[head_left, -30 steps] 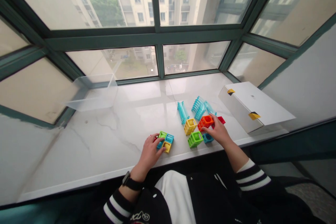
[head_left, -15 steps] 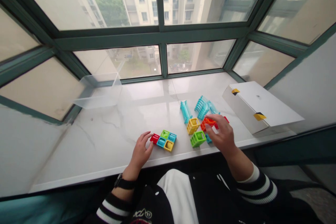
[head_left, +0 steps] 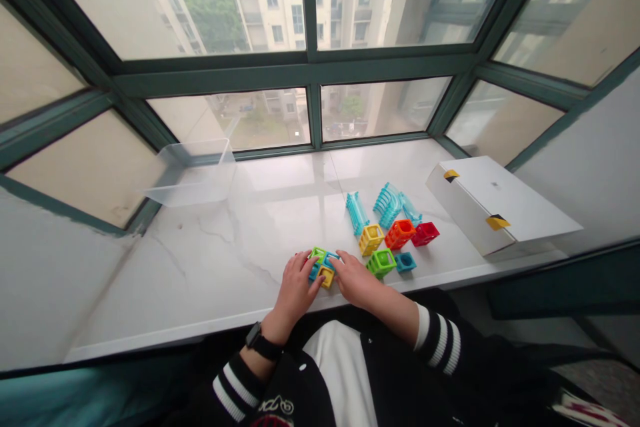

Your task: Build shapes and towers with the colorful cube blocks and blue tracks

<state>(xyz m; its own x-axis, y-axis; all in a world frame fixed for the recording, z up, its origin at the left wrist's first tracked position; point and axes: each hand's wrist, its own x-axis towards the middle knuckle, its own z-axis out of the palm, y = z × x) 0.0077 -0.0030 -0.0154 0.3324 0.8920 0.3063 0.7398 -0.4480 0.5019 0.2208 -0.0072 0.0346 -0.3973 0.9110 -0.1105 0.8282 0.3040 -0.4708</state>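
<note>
A small cluster of joined cube blocks (head_left: pixel 323 263), green, blue and yellow, lies near the front edge of the white marble sill (head_left: pixel 240 240). My left hand (head_left: pixel 295 288) grips its left side with curled fingers. From the right, my right hand (head_left: pixel 354 278) lays its fingertips on the same cluster. Loose cubes lie just to the right: yellow (head_left: pixel 371 239), orange (head_left: pixel 400 233), red (head_left: pixel 426 234), green (head_left: pixel 381 262) and a small blue one (head_left: pixel 405 261). Behind them rest light-blue ribbed track pieces (head_left: pixel 387 205).
A white cardboard box (head_left: pixel 495 210) sits at the right end of the sill. A clear plastic bin (head_left: pixel 193 173) stands at the back left by the window frame. Windows surround the sill on three sides.
My right hand left the orange cube and came left onto the joined cluster. My left hand closed in over the cluster's left side, covering its red cube.
</note>
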